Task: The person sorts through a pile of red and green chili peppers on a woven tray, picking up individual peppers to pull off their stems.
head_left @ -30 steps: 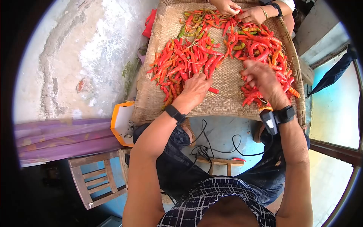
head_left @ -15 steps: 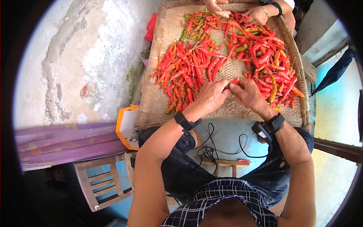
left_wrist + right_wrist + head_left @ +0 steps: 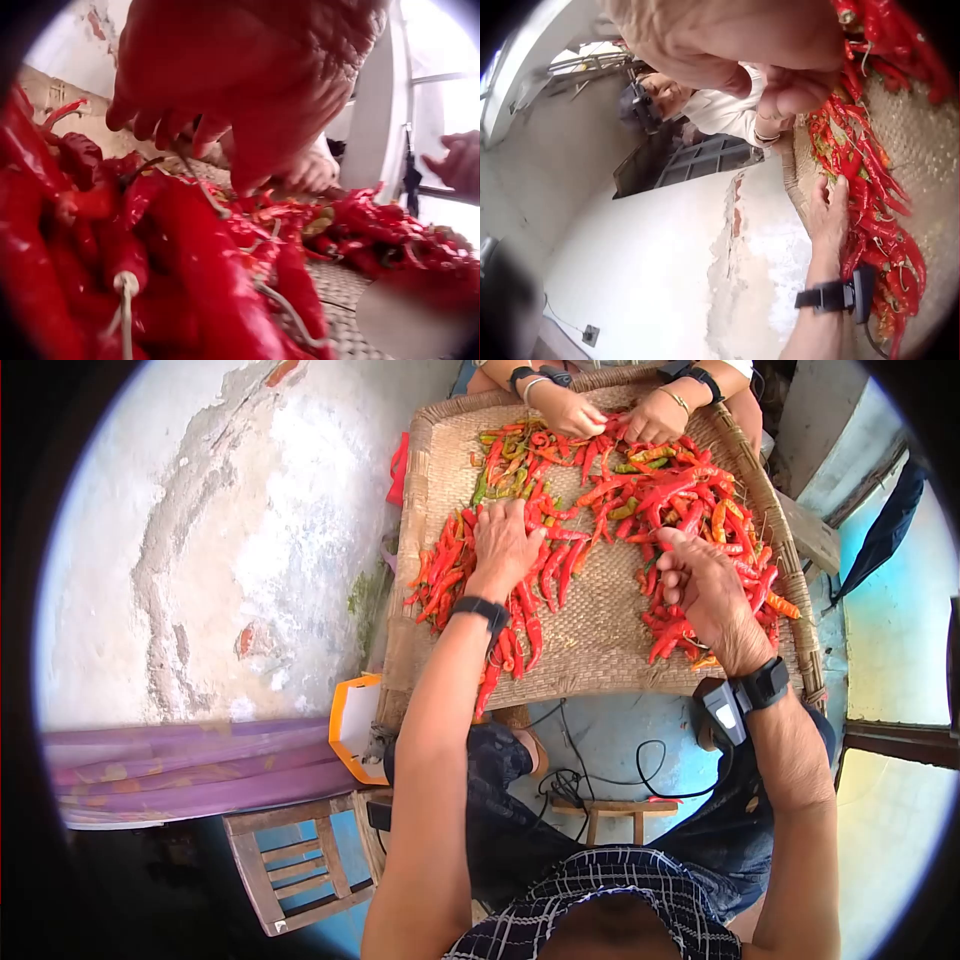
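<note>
My left hand (image 3: 505,545) lies over the left pile of red peppers (image 3: 440,565), its fingers pointing away from me. Seen in the left wrist view, the left hand (image 3: 240,82) arches above the peppers (image 3: 202,262), fingers angled down; whether the fingertips touch one is unclear. My right hand (image 3: 705,590) hovers by the near left side of the right pile (image 3: 690,490), fingers loosely bent, with no pepper visible in it. Close up in the right wrist view, the bent fingers of the right hand (image 3: 742,52) show nothing held.
Another person's hands (image 3: 567,410) (image 3: 657,417) handle peppers at the tray's far edge. The woven tray (image 3: 600,650) has a raised rim. Below it are black cables (image 3: 567,785), a small wooden stool (image 3: 620,808) and an orange-edged box (image 3: 357,730).
My hands, together over the tray half a second ago with a red pepper between them, have moved apart: the left onto the left pile, the right beside the right pile. The other person's hands have drawn closer together.
</note>
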A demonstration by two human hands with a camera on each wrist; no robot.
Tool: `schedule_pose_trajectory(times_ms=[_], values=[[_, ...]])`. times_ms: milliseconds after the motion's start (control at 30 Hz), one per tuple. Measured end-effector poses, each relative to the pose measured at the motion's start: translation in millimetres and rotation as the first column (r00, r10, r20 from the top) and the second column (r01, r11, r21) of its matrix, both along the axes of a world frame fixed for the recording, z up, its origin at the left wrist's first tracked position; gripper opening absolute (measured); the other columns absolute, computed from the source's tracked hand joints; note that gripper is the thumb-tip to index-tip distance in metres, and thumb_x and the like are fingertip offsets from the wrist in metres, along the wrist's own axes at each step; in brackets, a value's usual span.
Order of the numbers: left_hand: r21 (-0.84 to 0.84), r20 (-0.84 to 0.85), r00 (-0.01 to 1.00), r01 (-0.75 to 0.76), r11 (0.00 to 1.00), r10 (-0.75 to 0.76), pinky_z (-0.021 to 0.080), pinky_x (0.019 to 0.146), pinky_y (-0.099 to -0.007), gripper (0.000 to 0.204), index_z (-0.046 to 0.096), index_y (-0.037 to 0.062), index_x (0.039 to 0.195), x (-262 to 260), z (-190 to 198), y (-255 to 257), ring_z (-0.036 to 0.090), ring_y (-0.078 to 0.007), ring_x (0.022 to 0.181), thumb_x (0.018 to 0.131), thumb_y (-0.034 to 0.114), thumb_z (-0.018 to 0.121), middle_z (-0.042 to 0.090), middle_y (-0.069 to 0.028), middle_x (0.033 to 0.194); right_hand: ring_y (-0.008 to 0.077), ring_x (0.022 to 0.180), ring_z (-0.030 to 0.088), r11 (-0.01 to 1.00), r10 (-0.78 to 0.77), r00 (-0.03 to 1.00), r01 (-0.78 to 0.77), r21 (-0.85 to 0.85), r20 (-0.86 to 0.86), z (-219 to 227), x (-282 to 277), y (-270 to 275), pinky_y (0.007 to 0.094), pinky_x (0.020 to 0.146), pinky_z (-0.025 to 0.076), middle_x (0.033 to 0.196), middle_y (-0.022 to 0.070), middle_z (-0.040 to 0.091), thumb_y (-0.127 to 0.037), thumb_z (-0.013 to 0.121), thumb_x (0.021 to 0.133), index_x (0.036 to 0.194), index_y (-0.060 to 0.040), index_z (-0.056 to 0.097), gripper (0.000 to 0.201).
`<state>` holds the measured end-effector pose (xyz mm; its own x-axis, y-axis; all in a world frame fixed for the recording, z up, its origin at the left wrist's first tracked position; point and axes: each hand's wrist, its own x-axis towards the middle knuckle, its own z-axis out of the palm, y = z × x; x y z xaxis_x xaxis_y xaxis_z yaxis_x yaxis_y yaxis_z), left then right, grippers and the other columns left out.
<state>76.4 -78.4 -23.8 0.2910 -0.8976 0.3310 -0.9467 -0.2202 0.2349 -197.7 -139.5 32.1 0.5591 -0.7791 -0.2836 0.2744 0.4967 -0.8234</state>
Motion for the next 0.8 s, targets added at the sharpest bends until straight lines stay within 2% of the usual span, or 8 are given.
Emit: schedule_pose_trajectory(times_ms=[167, 233, 367, 567, 633, 667, 700, 800], values=[[0.351, -0.181, 0.937, -0.223, 0.91, 0.299, 0.032, 0.105, -0.0459, 0.083, 0.038, 0.0048, 0.133, 3.6, -0.1, -34.5, 0.035, -0.0426, 0.126, 0.069, 0.047, 0.071, 0.044, -0.0247, 0.132, 0.0038, 0.058, 0.048, 0.97, 0.086, 0.992, -0.105, -0.221, -0.092, 17.2, -3.2, -0.9, 0.018, 0.051, 0.04, 0.075, -0.0021, 0.055, -0.022, 0.053, 0.093, 0.103, -0.0054, 0.059, 0.02], [0.339, -0.156, 0.948, -0.214, 0.916, 0.279, 0.036, 0.101, -0.0438, 0.083, 0.042, 0.0042, 0.13, 5.7, -2.7, -39.3, 0.042, -0.039, 0.122, 0.066, 0.047, 0.073, 0.049, -0.0232, 0.128, 0.0029, 0.059, 0.047, 0.961, 0.073, 0.991, -0.099, -0.257, -0.11, 18.2, -3.6, 0.7, 0.0173, 0.052, 0.04, 0.074, -0.0033, 0.055, -0.023, 0.053, 0.094, 0.103, -0.0055, 0.059, 0.021], [0.424, -0.326, 0.933, -0.002, 0.906, 0.154, 0.045, 0.091, -0.0399, 0.063, 0.054, 0.0075, 0.12, -13.2, 12.5, -27.3, 0.055, -0.0335, 0.108, 0.067, 0.035, 0.073, 0.061, -0.0197, 0.111, 0.0022, 0.055, 0.046, 0.947, 0.107, 0.982, -0.149, -0.286, -0.156, 17.9, 0.5, 6.1, 0.0164, 0.049, 0.038, 0.068, -0.0043, 0.053, -0.023, 0.053, 0.093, 0.095, -0.0057, 0.059, 0.018], [0.133, -0.004, 0.957, 0.287, 0.949, -0.289, 0.037, 0.097, -0.0415, 0.052, 0.051, 0.0106, 0.12, -56.8, 16.1, 24.7, 0.05, -0.0312, 0.104, 0.071, 0.015, 0.067, 0.06, -0.012, 0.105, 0.006, 0.058, 0.05, 0.847, 0.148, 0.951, -0.264, -0.462, -0.273, 4.9, 2.3, 3.6, 0.0215, 0.052, 0.041, 0.07, -0.002, 0.055, -0.019, 0.055, 0.092, 0.095, -0.0006, 0.059, 0.019], [0.103, -0.025, 0.948, 0.32, 0.942, -0.319, 0.033, 0.099, -0.0449, 0.051, 0.051, 0.0116, 0.119, -69.4, 16.6, 45.7, 0.049, -0.0284, 0.105, 0.07, 0.007, 0.066, 0.058, -0.0098, 0.105, 0.0125, 0.063, 0.056, 0.684, 0.137, 0.905, -0.381, -0.622, -0.404, -2.5, 3.3, 5.6, 0.0274, 0.059, 0.045, 0.069, 0.0028, 0.057, -0.015, 0.058, 0.089, 0.097, 0.0016, 0.058, 0.018], [0.102, 0.042, 0.935, 0.347, 0.932, -0.353, 0.033, 0.098, -0.0461, 0.05, 0.052, 0.0118, 0.118, -72.9, 14.1, 55.0, 0.049, -0.0281, 0.106, 0.07, 0.005, 0.066, 0.057, -0.009, 0.105, 0.0228, 0.074, 0.062, 0.51, 0.022, 0.868, -0.436, -0.742, -0.495, -1.1, 3.2, 9.5, 0.0327, 0.067, 0.049, 0.076, 0.0115, 0.059, -0.011, 0.06, 0.085, 0.098, 0.0011, 0.058, 0.018], [0.103, 0.108, 0.917, 0.373, 0.922, -0.383, 0.033, 0.098, -0.0473, 0.05, 0.052, 0.0121, 0.118, -75.6, 12.4, 62.8, 0.049, -0.0278, 0.107, 0.07, 0.003, 0.065, 0.057, -0.0082, 0.106, 0.0228, 0.074, 0.062, 0.508, 0.032, 0.867, -0.442, -0.739, -0.497, -7.3, 4.7, 13.3, 0.0327, 0.067, 0.049, 0.076, 0.0115, 0.059, -0.011, 0.06, 0.085, 0.098, 0.0011, 0.058, 0.018], [0.085, 0.087, 0.906, 0.407, 0.909, -0.414, 0.033, 0.097, -0.0477, 0.046, 0.055, 0.0115, 0.114, -78.5, 10.7, 76.8, 0.048, -0.0273, 0.107, 0.07, -0.003, 0.062, 0.056, -0.0075, 0.105, 0.0352, 0.09, 0.06, 0.223, -0.104, 0.8, -0.56, -0.798, -0.591, -28.8, 8.7, 25.2, 0.0389, 0.074, 0.05, 0.101, 0.0209, 0.056, -0.004, 0.06, 0.078, 0.109, -0.0012, 0.055, 0.032]])
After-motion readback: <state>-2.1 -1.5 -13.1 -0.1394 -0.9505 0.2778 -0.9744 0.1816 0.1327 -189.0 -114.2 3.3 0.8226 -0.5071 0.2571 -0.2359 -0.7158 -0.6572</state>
